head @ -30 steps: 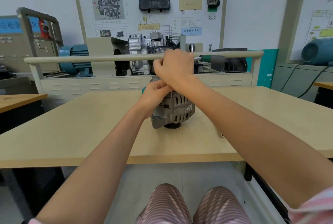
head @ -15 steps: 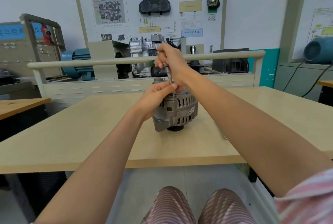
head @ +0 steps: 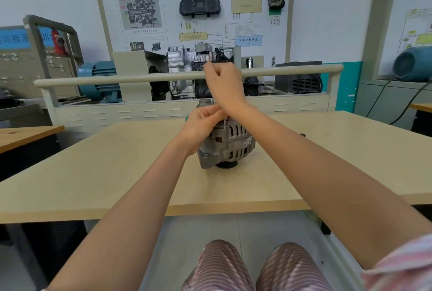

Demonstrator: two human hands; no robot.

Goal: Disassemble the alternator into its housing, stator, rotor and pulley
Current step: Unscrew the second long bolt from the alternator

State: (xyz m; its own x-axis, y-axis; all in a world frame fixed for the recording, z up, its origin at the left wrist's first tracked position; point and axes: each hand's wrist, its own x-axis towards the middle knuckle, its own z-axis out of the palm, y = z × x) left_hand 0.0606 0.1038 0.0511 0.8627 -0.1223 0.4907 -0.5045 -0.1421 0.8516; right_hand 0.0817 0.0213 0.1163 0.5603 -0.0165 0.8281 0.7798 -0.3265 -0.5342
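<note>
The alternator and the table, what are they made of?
The alternator looks like cast metal, probably aluminium: dull silver-grey, with slotted vents and a thick bolt lug. The table looks like wood board or laminate: smooth, pale beige, matte, with a darker edge strip.

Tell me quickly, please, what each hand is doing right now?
Left hand: fingers curled, steadying the top of the alternator.
Right hand: fist closed above it, apparently round a tool handle, mostly hidden.

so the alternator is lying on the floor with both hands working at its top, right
Not quite. The head view shows the alternator standing on the table, not on the floor. The rest holds: the left hand and right hand are both at its top.
</note>
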